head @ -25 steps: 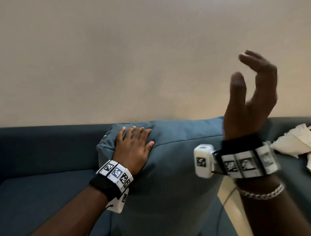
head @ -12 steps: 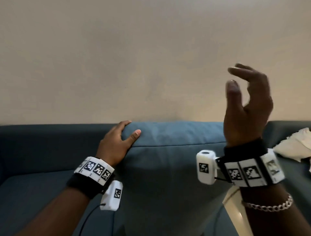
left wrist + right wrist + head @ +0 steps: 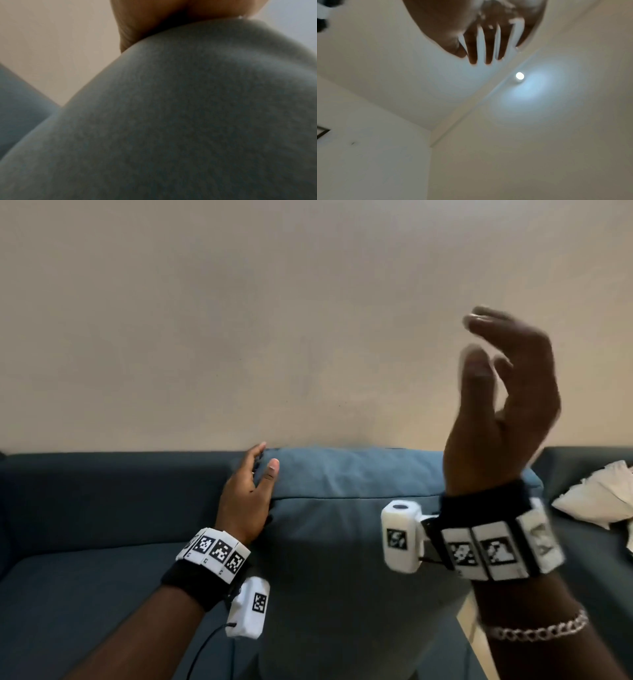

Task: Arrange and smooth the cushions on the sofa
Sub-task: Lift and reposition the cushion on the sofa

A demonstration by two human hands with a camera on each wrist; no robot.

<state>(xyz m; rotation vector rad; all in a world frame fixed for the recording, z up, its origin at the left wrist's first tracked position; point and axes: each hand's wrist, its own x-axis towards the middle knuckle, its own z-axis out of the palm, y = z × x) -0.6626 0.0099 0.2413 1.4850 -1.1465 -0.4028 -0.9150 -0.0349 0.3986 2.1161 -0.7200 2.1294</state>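
The cushion [image 3: 346,542] is a large, plump, blue-grey fabric cushion standing upright on the sofa [image 3: 102,577], its back toward the backrest; a seam runs across it near the top, and the top edge sits about level with the top of the backrest; its front face is smooth and gently bulging; the sofa is a darker blue, with a long seat and a low straight backrest set against a plain wall.

Both bare forearms carry a black wristband [image 3: 191,582] topped by white blocks printed with black square codes, plus a white camera box [image 3: 400,537]; a thin black cable [image 3: 205,648] trails from the left one, and a silver chain bracelet [image 3: 537,632] circles the right
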